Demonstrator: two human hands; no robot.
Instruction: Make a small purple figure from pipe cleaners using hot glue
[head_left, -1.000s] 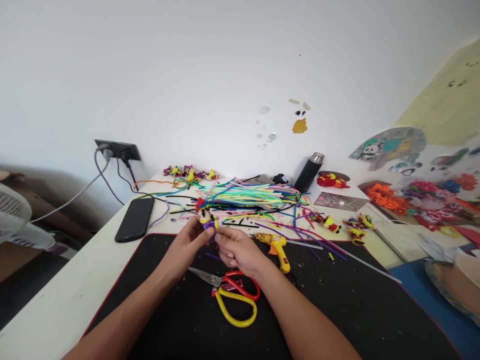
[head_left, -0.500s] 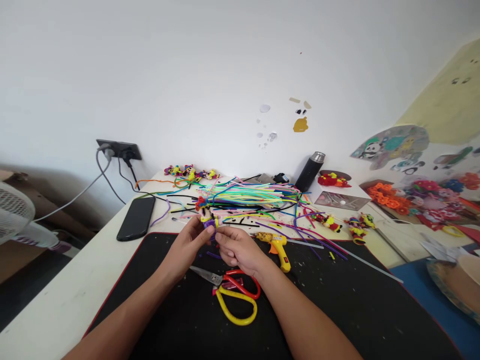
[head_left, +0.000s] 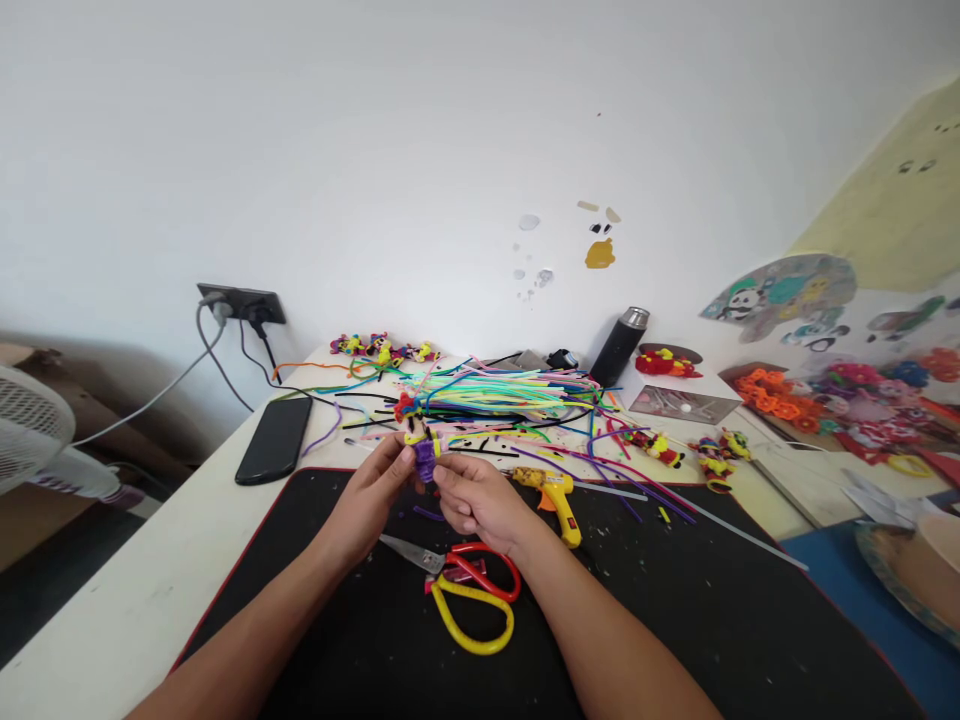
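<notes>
A small pipe-cleaner doll [head_left: 425, 455] with a purple body, yellow arms and a red and blue top is held upright between both hands above the black mat. My left hand [head_left: 382, 485] pinches its left side between thumb and fingers. From the other side, my right hand [head_left: 476, 495] grips the lower right of the body, fingers curled. Just below the hands lie scissors [head_left: 474, 612] with one red and one yellow handle, over a small pink item [head_left: 466, 572]. Beside my right hand rests a yellow glue gun [head_left: 555, 500].
Behind the hands is a pile of coloured pipe cleaners [head_left: 495, 392]. A phone [head_left: 273, 440] lies at left. Finished dolls [head_left: 382, 348] sit by the wall, with more dolls [head_left: 716, 462] at right. A black flask [head_left: 619, 348] leans near a white box [head_left: 682, 400].
My left thumb has shifted leftward off the doll's front, so more of the purple body shows. The doll is turned slightly; both hands keep hold of it.
</notes>
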